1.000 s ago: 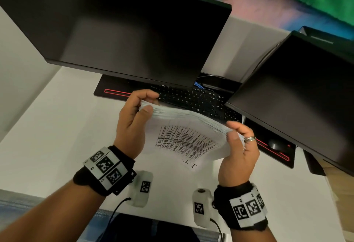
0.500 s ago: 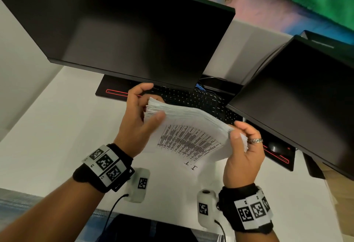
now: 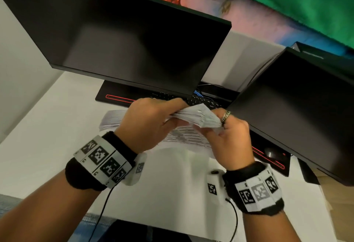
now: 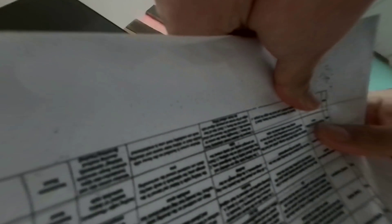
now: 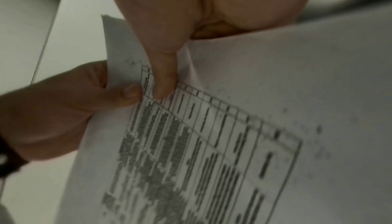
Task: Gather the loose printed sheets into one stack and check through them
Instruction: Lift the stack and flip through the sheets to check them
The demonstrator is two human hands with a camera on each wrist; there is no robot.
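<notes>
I hold a thick stack of printed sheets [image 3: 197, 116] above the white desk, and its far edge fans out between my hands. My left hand [image 3: 162, 115] grips the stack from the left, thumb under and fingers curled over the top. My right hand [image 3: 216, 126], with a ring on one finger, pinches the same corner from the right. The hands almost touch. In the left wrist view a sheet with a printed table [image 4: 148, 102] fills the frame, with my thumb [image 4: 295, 83] pressing on it. The right wrist view shows the same table sheet [image 5: 275, 85] pinched under my right thumb [image 5: 163, 76].
Two dark monitors [image 3: 122, 46] [image 3: 298, 113] hang over the back of the white desk [image 3: 47, 136]. Under them lie a black keyboard [image 3: 199, 100], a black mat with a red line [image 3: 115, 96] and a mouse [image 3: 272, 151].
My left hand has slid right along the stack until it meets the right hand. The stack has tipped flatter, its printed face is mostly hidden, and its left part sticks out past my left hand.
</notes>
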